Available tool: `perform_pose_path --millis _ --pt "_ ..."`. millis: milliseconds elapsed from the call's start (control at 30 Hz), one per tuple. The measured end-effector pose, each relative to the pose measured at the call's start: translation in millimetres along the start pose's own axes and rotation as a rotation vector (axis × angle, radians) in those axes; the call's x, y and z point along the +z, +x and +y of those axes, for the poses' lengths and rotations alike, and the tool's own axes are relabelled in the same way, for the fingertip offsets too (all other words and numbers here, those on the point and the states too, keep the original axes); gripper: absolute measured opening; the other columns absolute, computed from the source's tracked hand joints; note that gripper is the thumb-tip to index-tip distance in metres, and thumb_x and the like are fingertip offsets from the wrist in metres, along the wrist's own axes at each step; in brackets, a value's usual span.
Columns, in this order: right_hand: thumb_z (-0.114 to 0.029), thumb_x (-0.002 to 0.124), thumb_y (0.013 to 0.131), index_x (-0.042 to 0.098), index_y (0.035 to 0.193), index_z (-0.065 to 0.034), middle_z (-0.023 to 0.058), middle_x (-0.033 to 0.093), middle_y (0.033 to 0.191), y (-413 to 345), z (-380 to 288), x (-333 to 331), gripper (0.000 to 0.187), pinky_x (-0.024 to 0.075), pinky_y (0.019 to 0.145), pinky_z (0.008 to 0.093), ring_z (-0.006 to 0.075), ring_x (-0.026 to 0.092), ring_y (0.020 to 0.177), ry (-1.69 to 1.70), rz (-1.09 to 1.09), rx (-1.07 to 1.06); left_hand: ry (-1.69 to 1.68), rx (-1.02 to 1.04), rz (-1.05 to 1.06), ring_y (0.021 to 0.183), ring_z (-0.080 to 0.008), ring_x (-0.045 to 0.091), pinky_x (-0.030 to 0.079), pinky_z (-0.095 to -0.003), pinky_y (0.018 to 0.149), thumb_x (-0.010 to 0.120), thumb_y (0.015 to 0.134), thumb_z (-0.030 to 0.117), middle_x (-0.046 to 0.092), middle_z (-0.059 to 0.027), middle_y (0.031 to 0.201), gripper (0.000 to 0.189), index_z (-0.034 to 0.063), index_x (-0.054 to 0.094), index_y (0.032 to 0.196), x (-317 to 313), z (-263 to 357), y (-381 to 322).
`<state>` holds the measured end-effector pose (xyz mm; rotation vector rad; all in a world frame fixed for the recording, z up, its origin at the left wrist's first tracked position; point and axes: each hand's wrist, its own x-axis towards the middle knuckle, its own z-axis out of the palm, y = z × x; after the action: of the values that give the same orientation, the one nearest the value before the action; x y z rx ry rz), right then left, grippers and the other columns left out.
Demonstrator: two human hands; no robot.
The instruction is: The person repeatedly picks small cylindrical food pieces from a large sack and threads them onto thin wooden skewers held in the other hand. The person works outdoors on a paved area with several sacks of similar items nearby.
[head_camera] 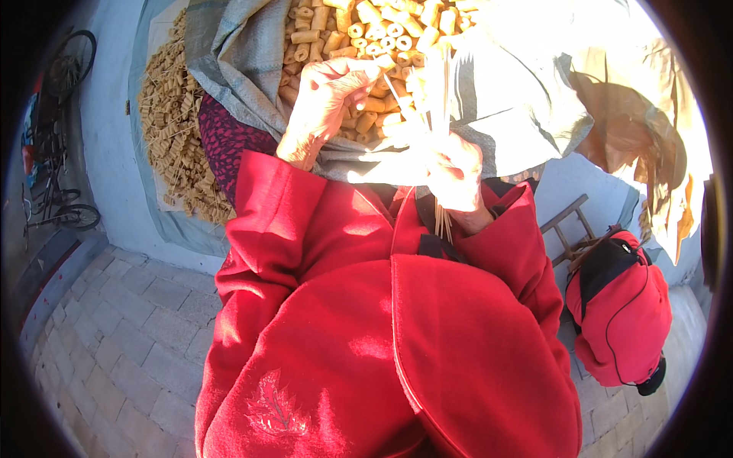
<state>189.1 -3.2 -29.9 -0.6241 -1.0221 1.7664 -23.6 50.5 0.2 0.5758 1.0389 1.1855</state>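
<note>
Several short, hollow, tan tube pieces (369, 106) lie heaped on a grey woven cloth (252, 86) across my lap. My left hand (326, 97) is over the heap, thumb and forefinger pinched at one tube piece (385, 62). Beside that piece runs the upper end of a thin stick (395, 91). My right hand (458, 172) is closed around a bundle of thin pale sticks (442, 220), whose ends stick out above and below the fist. Strong sunlight washes out the upper part of the bundle and the stick tips.
To my left, tan pieces with thin sticks among them form a pile (177, 126) on a sheet. A red and black bag (621, 309) rests by a wooden chair frame (572, 223) at right. Crumpled brown sheeting (641, 126) lies beyond. Wheeled cycles (63, 160) stand far left.
</note>
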Motion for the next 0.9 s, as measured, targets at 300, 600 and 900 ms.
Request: perform_pose_path --millis 300,600,900 --pt "0.012 0.05 0.076 0.058 0.102 0.0028 0.0002 0.054 0.074 6.6 -8.5 -8.7 0.028 0.04 0.052 0.0199 0.005 0.048 0.06 -0.381 0.005 -0.076 0.396 0.026 -0.184 0.051 -0.0043 0.044 0.034 -0.0186 0.047 0.062 0.085 0.014 0.055 0.0006 0.058 0.015 0.0002 0.065 0.083 8.6 -14.6 -15.3" --pt "0.011 0.053 0.076 0.059 0.101 0.0013 0.0 0.055 0.072 8.1 -12.0 -1.5 0.027 0.0428 0.054 0.0203 0.0061 0.052 0.061 -0.193 0.055 -0.021 1.449 0.471 0.183 0.062 -0.0262 0.056 0.046 -0.0344 0.056 0.068 0.073 0.031 0.057 -0.0132 0.068 0.033 0.0004 0.061 0.083 6.0 -24.2 5.1" --pt "0.01 0.053 0.076 0.058 0.101 0.0032 0.0021 0.056 0.074 8.8 -13.1 -5.3 0.026 0.0439 0.055 0.0213 0.0075 0.053 0.062 -0.201 -0.005 -0.044 0.773 0.32 0.14 0.072 -0.0128 0.06 0.048 -0.0268 0.064 0.064 0.08 0.015 0.061 -0.0111 0.081 0.023 -0.003 0.057 0.092 -5.9 -17.1 -4.3"
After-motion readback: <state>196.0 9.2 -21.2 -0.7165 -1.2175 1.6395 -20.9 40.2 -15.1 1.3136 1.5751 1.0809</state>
